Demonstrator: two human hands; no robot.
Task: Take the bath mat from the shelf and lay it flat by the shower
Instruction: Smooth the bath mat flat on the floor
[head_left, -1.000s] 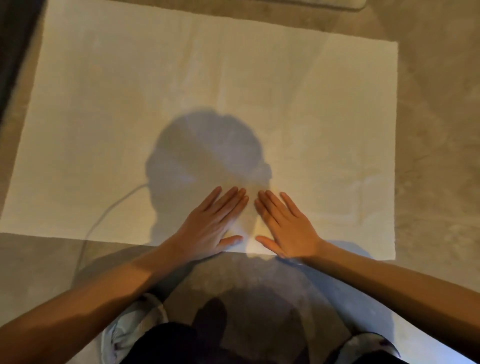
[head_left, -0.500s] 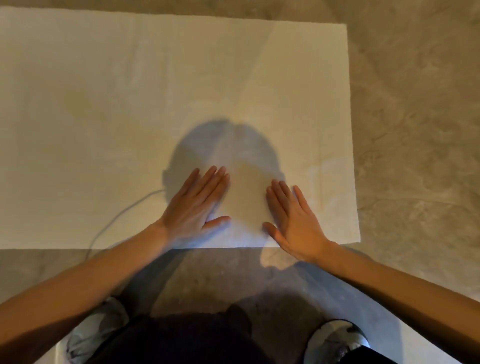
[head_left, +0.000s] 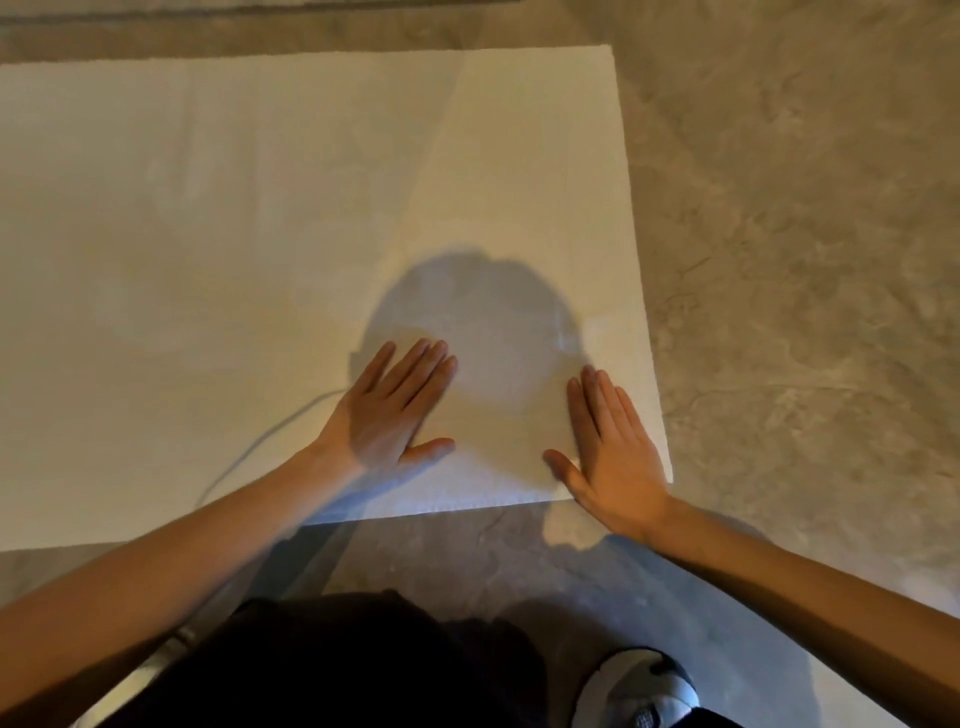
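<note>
I see the pale cream rectangular fabric bath mat (head_left: 249, 249) spread flat on the mottled grey-beige stone-look floor (head_left: 810, 218), its near right corner lying just past my right wrist. My left hand (head_left: 387, 413) lies palm down on the mat near its front edge, fingers straight and held close together, thumb spread out to the side, gripping nothing. My right hand (head_left: 610, 457) lies palm down as well, close to the mat's right edge, with the heel of the palm over the front edge; its fingers are straight and together, thumb angled toward the left hand, and it too grips nothing. The two hands are apart, with a stretch of bare mat between them, where the rounded shadow of a head falls. A thin grey line, cord or its shadow, I cannot tell which, curves across the mat beside the left wrist. At the bottom I see dark clothing (head_left: 363, 670) and the toe of a grey-and-white sneaker (head_left: 641, 686) on the floor.
</note>
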